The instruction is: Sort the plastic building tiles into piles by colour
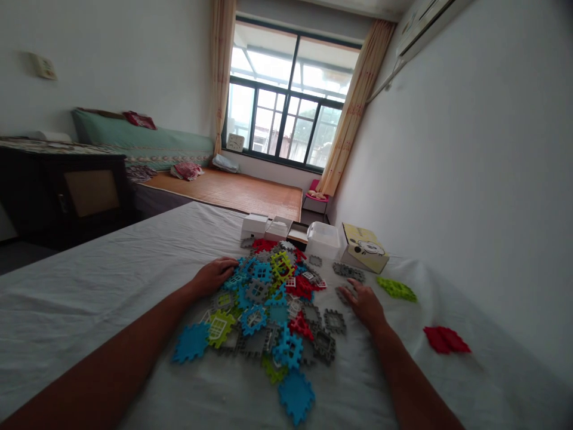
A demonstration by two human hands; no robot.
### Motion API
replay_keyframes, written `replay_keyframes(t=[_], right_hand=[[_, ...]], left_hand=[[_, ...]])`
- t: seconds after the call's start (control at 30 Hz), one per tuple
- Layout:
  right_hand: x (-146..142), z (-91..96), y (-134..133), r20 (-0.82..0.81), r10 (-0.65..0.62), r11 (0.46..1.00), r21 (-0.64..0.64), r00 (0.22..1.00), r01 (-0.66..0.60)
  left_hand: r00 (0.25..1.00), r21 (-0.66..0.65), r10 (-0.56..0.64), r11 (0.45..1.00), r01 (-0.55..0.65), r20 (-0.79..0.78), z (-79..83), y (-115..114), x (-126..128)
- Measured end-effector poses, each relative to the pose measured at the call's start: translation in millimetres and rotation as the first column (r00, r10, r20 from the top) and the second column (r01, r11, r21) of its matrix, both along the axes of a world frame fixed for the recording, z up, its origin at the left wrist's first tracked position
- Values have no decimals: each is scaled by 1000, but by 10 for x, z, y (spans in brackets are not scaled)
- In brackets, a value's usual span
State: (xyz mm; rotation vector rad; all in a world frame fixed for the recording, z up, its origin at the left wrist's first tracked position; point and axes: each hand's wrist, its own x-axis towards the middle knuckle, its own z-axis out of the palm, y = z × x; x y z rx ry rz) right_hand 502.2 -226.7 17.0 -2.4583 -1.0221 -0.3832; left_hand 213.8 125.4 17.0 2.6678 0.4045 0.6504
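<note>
Several toothed plastic interlocking tiles lie heaped in front of me, such as a blue tile (191, 343), a lime-green tile (221, 328) and a red tile (300, 325). My left hand (215, 276) rests at the heap's left edge, fingers stretched towards the blue pieces and touching its rim. To the right of the heap, my right hand (366, 303) has its fingers on a grey tile (344, 292), low over the sheet; part of that tile is hidden by the fingers. Just beyond it lies a small group of grey tiles (349, 272).
Lime-green tiles (396, 289) and red tiles (446, 339) lie apart on the right. Behind the heap stand white boxes (255, 226), a clear plastic bin (323, 240) and a yellow box (364, 247). A white sheet (134, 269) covers the surface; a wall (483, 179) bounds the right side.
</note>
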Motion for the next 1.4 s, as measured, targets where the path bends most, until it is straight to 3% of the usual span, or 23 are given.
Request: replay_keyframes(t=[0.1,0.27,0.33,0.57,0.63,0.7,0.8,0.87,0.97,1.07,1.17,1.27,1.33,1.4], right_hand=[[50,57,-53,19,-18,997,70,1000,17],[64,72,-117,-114,241,967,-62,964,-249],[78,21,-117,-144,281,950,-98,949,-296],[67,-52,13,32,102,995,-2,994,-102],[-17,29,32,-33,147,989,11,989,-147],[-128,149,6,-233,309,946,-22,922,-323],[-276,342,-98,-482,510,798,-44,713,-601],[-330,432,-165,-531,548,743,-46,646,-668],[-345,463,-199,-560,556,732,-18,613,-681],[-299,386,-159,-574,546,757,25,611,-653],[-159,258,-122,-509,475,857,82,717,-509],[76,106,-150,-349,207,976,135,914,-170],[232,9,-196,-274,11,990,139,962,28],[341,-55,-238,-232,-69,987,125,970,100]], left_hand=[[1000,4,0,1000,0,-8,11,-9,-1],[1000,-3,4,1000,-4,-4,8,-4,-2],[1000,-4,8,1000,-8,3,3,-2,-3],[1000,-17,1,1000,-1,7,7,-12,-4],[1000,-23,-3,1000,3,6,14,-14,-6],[1000,-30,-7,1000,7,5,20,-14,-8],[1000,-46,1,999,-1,2,22,-10,-9],[1000,-46,5,999,-5,2,20,-7,-7],[1000,-28,-5,1000,5,2,14,-4,-4],[1000,-12,-2,1000,2,-5,12,-1,-4],[1000,-12,2,1000,-2,-5,8,6,-3],[1000,-18,3,1000,-3,1,-1,11,0],[1000,-21,5,1000,-5,1,-4,11,1],[1000,-24,8,1000,-8,-6,-2,8,-1]])
